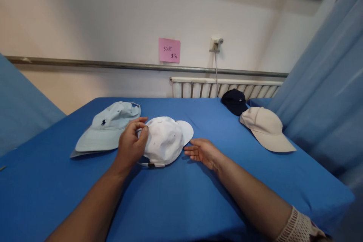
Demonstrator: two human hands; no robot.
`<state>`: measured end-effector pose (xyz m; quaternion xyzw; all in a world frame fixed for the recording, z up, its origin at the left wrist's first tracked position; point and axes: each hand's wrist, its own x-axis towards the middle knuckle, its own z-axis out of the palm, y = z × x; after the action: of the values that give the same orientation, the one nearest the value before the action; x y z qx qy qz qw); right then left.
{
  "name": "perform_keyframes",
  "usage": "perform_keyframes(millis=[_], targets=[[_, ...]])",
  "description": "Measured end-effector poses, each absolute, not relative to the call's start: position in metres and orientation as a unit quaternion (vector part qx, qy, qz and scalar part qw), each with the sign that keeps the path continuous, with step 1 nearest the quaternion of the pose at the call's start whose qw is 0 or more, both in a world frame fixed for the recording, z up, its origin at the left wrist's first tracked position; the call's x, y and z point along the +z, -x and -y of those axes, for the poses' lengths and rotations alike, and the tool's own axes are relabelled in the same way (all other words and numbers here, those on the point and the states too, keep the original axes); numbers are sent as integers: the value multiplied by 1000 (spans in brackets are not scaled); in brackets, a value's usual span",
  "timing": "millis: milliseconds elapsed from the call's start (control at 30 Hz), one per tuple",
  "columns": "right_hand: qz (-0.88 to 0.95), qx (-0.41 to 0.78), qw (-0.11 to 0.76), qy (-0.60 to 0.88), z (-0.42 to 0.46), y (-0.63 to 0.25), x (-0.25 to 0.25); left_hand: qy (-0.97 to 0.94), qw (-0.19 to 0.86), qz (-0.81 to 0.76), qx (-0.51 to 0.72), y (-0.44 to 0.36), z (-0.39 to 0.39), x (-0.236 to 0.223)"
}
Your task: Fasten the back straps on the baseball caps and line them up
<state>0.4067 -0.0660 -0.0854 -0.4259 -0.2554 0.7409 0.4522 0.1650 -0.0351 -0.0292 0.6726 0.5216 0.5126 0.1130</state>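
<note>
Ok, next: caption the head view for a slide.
Left hand and right hand flanking a white cap on blue cloth.

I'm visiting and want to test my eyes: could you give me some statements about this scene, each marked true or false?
1. The white cap lies between the left hand and the right hand. True.
2. The white cap's brim points toward the left hand. False: it points to the right hand's side.
3. A pale blue cap lies left of the white cap. True.
4. The dark cap is nearer the camera than the beige cap. False: the dark cap is farther back.
5. A pink note is on the wall. True.
</note>
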Motion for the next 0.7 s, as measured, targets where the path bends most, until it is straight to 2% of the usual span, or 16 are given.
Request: perform_keyframes(millis=[200,333,567,700], targets=[[134,760,516,373,52,-401,-88,-681,162,-489,521,-168,44,-24],[137,725,559,377,39,-416,-88,-673,234,-454,534,-166,47,-19],[237,704,515,428,24,-458,-97,-669,356,-433,488,-161,48,-12],[243,710,511,419,25,-471,-99,-699,324,-428,471,-157,42,-17]])
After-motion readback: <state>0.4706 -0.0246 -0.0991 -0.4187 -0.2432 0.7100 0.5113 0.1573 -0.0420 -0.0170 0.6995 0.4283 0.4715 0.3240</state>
